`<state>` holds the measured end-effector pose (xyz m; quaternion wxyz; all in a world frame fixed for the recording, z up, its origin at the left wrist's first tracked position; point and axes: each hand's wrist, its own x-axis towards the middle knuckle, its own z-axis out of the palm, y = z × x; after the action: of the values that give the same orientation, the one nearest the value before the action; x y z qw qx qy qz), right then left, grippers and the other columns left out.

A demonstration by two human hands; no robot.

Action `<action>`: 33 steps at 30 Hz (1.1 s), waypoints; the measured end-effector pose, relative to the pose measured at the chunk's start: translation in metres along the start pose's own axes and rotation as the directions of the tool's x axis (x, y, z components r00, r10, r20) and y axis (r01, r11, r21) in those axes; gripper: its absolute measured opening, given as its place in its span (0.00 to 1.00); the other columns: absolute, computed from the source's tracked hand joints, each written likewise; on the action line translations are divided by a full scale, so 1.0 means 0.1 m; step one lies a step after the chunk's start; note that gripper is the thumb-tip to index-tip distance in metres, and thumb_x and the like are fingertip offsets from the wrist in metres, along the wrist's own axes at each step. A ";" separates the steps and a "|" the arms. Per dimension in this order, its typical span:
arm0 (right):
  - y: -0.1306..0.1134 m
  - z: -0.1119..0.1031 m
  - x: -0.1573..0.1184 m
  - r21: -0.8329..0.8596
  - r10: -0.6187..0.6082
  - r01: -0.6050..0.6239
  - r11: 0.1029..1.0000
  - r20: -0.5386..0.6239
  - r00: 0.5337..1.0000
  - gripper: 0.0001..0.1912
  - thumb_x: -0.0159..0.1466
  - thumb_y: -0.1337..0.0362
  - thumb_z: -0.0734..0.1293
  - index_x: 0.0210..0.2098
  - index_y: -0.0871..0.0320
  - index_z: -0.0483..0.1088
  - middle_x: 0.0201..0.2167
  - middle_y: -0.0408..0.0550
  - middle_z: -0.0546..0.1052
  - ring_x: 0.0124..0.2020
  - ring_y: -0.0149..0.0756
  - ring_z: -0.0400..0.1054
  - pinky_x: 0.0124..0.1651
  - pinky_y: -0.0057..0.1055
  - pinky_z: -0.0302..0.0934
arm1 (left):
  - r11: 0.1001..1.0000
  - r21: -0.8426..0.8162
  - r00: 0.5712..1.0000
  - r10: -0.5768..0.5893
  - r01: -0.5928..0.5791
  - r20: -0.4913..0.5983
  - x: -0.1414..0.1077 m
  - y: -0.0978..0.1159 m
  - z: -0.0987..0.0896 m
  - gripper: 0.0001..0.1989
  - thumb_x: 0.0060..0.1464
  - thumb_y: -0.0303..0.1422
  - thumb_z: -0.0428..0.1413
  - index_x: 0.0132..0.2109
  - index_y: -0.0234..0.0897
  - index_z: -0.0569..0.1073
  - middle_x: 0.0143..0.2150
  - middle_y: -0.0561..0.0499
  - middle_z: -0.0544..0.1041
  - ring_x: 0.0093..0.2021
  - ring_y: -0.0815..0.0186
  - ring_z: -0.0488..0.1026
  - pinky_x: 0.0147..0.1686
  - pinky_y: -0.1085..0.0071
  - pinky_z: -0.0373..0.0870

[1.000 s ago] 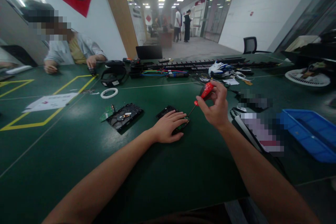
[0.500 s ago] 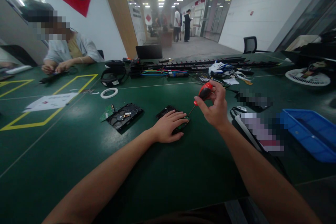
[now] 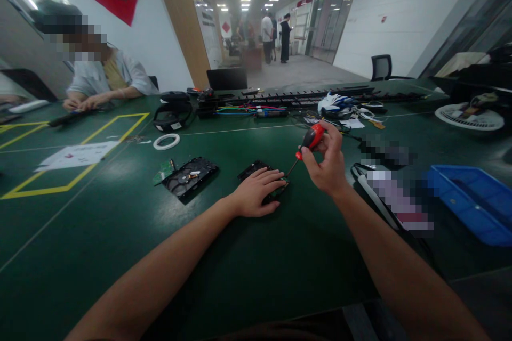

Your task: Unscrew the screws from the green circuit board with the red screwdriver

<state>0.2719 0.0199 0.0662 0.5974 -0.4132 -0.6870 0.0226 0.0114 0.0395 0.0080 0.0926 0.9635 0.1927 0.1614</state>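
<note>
My left hand (image 3: 258, 192) lies flat across a hard drive (image 3: 253, 169), fingers stretched over its top and thumb spread toward me. The palm hides much of the drive; a green circuit board edge shows by the fingertips. In my right hand (image 3: 328, 162) is a screwdriver (image 3: 312, 137) with a red and black handle, gripped between thumb and fingers. Its thin shaft slants down to the drive's right end, close to my left fingertips; the exact contact of the tip is too small to tell. To the left lies an opened hard drive (image 3: 190, 178) with a green circuit board (image 3: 165, 172) beside it.
A white ring (image 3: 166, 141) and a paper sheet (image 3: 76, 155) lie on the left. At the right are a white power strip (image 3: 378, 197) and a blue tray (image 3: 476, 202). Cables, tools and a glove (image 3: 335, 104) line the back. Another person (image 3: 108, 74) sits across at left.
The screwdriver handle has turned a little in my right hand, and its thumb and fingers have shifted. My left hand and the drive stay put. The other person's hands moved slightly.
</note>
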 end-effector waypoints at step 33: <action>0.03 0.00 0.01 -0.035 -0.028 0.026 0.999 -0.045 0.999 0.39 0.65 0.58 0.77 0.69 0.46 0.57 0.43 0.45 0.77 0.34 0.38 0.76 0.39 0.41 0.79 | 1.000 -0.004 1.000 -0.004 0.004 -0.006 0.01 0.02 -0.01 0.36 0.66 0.46 0.59 0.76 0.44 0.63 0.79 0.41 0.63 0.79 0.47 0.60 0.79 0.40 0.51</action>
<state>0.2735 0.0225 0.0653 0.6060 -0.4144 -0.6790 -0.0067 0.0125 0.0377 0.0093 0.0943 0.9625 0.1944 0.1643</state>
